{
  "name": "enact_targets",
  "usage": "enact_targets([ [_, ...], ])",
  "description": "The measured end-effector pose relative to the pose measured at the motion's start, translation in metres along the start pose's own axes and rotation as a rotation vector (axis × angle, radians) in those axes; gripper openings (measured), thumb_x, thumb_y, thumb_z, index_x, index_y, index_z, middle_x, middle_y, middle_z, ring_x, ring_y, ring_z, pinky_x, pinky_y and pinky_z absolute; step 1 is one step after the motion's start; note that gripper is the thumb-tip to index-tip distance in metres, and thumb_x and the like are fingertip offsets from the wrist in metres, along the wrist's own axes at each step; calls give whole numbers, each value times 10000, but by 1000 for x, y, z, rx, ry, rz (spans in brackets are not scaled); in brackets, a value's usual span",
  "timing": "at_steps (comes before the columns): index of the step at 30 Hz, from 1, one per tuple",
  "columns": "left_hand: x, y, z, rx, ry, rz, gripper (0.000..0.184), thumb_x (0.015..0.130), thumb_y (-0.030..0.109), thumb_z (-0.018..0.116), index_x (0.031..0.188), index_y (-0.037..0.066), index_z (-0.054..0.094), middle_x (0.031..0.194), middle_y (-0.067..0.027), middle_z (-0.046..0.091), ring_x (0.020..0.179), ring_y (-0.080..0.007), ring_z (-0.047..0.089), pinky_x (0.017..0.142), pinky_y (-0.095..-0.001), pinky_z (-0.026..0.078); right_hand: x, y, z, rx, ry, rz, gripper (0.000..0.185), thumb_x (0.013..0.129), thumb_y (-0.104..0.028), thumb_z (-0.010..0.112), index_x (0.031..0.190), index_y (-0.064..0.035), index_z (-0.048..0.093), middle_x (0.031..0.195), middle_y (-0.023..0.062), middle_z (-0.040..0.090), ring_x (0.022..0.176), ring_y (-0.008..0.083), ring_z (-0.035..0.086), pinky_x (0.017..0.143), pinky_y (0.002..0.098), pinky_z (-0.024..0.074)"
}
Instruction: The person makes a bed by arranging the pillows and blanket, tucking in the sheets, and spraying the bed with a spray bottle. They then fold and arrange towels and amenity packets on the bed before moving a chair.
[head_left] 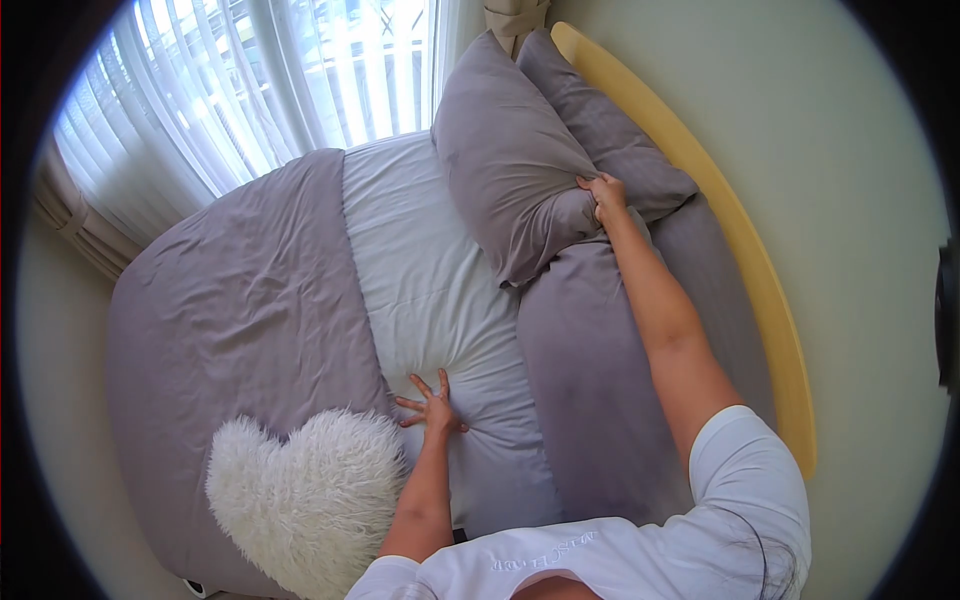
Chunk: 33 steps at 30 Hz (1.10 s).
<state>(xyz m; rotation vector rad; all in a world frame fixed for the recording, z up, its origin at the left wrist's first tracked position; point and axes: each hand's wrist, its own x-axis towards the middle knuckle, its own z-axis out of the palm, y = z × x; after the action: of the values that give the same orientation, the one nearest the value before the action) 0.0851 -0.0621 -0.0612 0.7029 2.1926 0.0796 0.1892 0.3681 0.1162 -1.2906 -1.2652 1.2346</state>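
Observation:
My right hand (604,192) is closed on the near edge of a grey-mauve pillow (510,150), whose fabric bunches toward the grip. That pillow leans against a second grey-mauve pillow (630,140) by the headboard. With fingers spread, my left hand (434,406) presses on the pale grey folded band (410,260) across the bed. Left of it lies a fluffy white heart-shaped cushion (310,490), close to my left forearm. Another grey-mauve pillow (590,370) rests beneath my right forearm.
A grey-mauve duvet (220,290) covers the foot side of the bed. The curved wooden headboard (740,210) runs along the pale wall (850,200) at right. Sheer white curtains (190,100) hang over the window, with tied beige drapes (85,225) at the side.

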Motion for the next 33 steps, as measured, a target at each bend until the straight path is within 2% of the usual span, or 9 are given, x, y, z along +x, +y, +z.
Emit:
enact_targets([
  [6, 0, -1, 0, -9, -4, 14, 1279, 473, 161, 886, 1422, 418, 68, 1436, -166, -300, 1228, -591, -229, 843, -814, 90, -40, -39, -15, -787, 34, -411, 713, 614, -197, 831, 1193, 31, 484, 1122, 171, 588, 998, 264, 574, 850, 333, 441],
  [10, -7, 6, -5, 9, -12, -23, 1274, 491, 167, 885, 1422, 416, 50, 1433, -166, -305, 1241, -572, -228, 855, -809, 93, -82, -65, -38, -894, -70, -459, 766, 578, -290, 839, 1199, -49, 460, 1213, 183, 529, 1098, 313, 522, 866, 379, 435],
  [17, -18, 17, -21, 91, -85, -59, 1210, 535, 209, 866, 1429, 377, 68, 1480, -141, -200, 1266, -603, -60, 857, -816, 96, -66, -64, -80, -906, -162, -1124, 317, 611, 76, 526, 902, -49, 524, 836, 126, 621, 796, 375, 571, 678, 413, 445],
  [20, -19, 49, -21, 4, 167, 176, 1069, 583, 193, 831, 1431, 189, 180, 1488, -203, 44, 1300, -536, 115, 924, -755, 169, -68, -56, -82, -1103, -185, -918, 331, 661, 20, 552, 976, -68, 500, 922, 105, 621, 938, 296, 578, 773, 471, 418],
  [22, 42, 66, 0, -128, 515, 686, 912, 620, 152, 793, 1352, -8, 273, 1407, -233, 272, 1269, -425, 307, 987, -585, 305, -83, -62, -73, -1035, -133, -733, 376, 672, -26, 589, 1024, -91, 472, 958, 90, 612, 970, 292, 571, 792, 509, 401],
  [24, 46, 125, -25, -332, 659, 809, 772, 655, 120, 756, 1269, -76, 332, 1259, -244, 435, 1151, -360, 456, 942, -431, 399, -92, -66, -72, -966, -82, -556, 431, 684, -71, 626, 1072, -114, 444, 993, 75, 604, 1003, 288, 563, 811, 548, 384],
  [26, 22, 181, -55, -505, 743, 786, 567, 677, 113, 733, 1127, -62, 436, 1089, -255, 505, 1031, -396, 510, 863, -426, 439, -92, -68, -74, -932, -138, -549, 556, 682, -186, 698, 1138, -156, 382, 1061, 67, 584, 1050, 290, 546, 828, 624, 338],
  [32, 88, 245, -59, -349, 851, 787, 191, 741, 54, 582, 871, -35, 474, 889, -254, 554, 834, -413, 554, 750, -464, 461, -88, -59, -84, -1000, -117, -509, 246, 712, -216, 696, 887, -112, 560, 1008, 79, 602, 967, 267, 574, 760, 456, 359],
  [33, 94, 242, -54, -337, 843, 787, 191, 741, 54, 582, 871, -35, 474, 889, -254, 554, 834, -413, 554, 750, -464, 461, -93, -51, -80, -936, 127, -817, 167, 724, -154, 659, 854, -105, 567, 908, 76, 593, 870, 261, 585, 755, 431, 369],
])
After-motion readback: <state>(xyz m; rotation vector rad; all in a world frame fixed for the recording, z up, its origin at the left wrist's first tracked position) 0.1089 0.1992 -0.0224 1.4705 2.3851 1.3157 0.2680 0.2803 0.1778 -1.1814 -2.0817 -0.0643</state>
